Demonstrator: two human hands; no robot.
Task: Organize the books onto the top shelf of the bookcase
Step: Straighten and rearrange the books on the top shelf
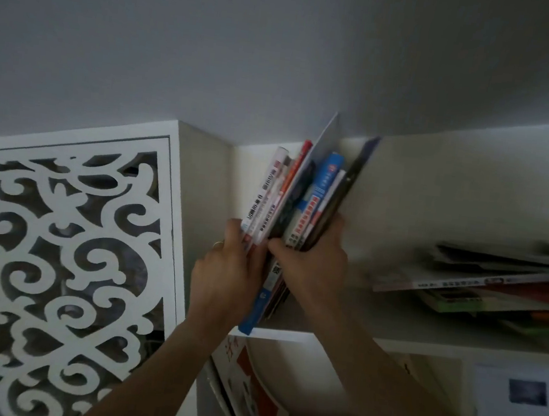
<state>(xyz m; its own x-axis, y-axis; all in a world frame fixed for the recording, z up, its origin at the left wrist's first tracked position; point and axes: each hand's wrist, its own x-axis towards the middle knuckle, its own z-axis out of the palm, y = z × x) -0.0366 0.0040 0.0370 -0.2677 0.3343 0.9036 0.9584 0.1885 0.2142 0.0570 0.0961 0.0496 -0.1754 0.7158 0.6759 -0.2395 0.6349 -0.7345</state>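
Head view: 2 hands up at the top shelf (303, 338) of the white bookcase (202, 173). About 7 upright books (301, 197), hard to count, leaning right, packed at the left end of the shelf. Left hand (226, 270) flat against the left side of the bunch, fingers (234, 234) on the covers. Right hand (312, 256) closed around the right side of the same bunch, thumb in front. 1 blue book (256, 307) sticking out past the shelf's front edge. 1 flat pile of books (482, 284) on the right end, blurry, count unclear. Open room on the shelf between bunch and pile. 1 white cut-out panel (66, 270) close on the left. More books (247, 384) on the shelf below.
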